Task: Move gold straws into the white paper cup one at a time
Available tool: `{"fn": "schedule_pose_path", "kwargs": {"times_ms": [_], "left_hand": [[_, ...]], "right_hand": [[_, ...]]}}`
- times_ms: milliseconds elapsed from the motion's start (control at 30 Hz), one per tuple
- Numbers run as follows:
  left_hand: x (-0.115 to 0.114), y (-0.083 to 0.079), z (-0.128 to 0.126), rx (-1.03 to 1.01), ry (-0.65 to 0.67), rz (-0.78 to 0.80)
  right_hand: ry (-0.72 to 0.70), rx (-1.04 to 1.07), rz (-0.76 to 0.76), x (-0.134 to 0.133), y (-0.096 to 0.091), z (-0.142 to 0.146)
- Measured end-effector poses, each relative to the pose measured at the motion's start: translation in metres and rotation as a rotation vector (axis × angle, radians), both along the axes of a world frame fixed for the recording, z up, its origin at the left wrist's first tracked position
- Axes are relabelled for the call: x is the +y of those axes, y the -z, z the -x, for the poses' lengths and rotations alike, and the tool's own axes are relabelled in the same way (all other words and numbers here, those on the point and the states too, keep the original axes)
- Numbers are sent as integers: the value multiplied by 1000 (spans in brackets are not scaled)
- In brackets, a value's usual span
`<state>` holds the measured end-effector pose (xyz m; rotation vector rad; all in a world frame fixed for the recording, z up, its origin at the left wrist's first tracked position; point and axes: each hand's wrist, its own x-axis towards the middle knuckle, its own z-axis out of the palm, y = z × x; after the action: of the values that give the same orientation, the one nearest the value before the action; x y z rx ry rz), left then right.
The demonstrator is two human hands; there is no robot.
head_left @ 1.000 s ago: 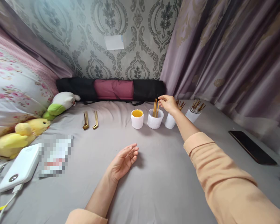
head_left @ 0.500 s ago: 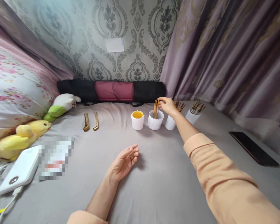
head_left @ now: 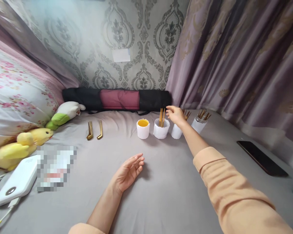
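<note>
My right hand (head_left: 175, 115) hovers just right of several thin golden sticks (head_left: 161, 117) that stand upright in a white-wrapped cup (head_left: 161, 131). Its fingers are curved and slightly apart, holding nothing that I can see. Partly hidden behind that hand and wrist is another white-wrapped container (head_left: 177, 131) with darker brown sticks (head_left: 186, 114). On the grey sheet, palm turned inward, rests my left hand (head_left: 130, 173), open and without anything in it. A white-wrapped cup with a yellow inside (head_left: 143, 131) stands left of the cup of golden sticks.
A jar (head_left: 199, 124) of brown sticks stands at far right, a black phone (head_left: 262, 158) nearer me. Two bundles of bent golden pieces (head_left: 90, 131) lie at left. Plush toys (head_left: 26, 143), a white power bank (head_left: 17, 182) and a blurred packet (head_left: 56, 167) line the left side.
My right hand has come away from the golden sticks, leaving them standing in the cup. My left hand stays in place. The view has tipped slightly upward.
</note>
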<state>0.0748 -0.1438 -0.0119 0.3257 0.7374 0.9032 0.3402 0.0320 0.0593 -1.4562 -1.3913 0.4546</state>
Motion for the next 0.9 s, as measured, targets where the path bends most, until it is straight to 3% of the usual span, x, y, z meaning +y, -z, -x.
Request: {"fn": "schedule_pose_path", "kwargs": {"times_ms": [267, 533, 900], "left_hand": [[-2, 0, 1, -10, -3, 3], [0, 5, 2, -21, 6, -22], [-1, 4, 1, -16, 3, -24]], "right_hand": [[25, 59, -78, -17, 7, 2], [30, 180, -124, -49, 2, 8], [-13, 344, -89, -92, 16, 28]]}}
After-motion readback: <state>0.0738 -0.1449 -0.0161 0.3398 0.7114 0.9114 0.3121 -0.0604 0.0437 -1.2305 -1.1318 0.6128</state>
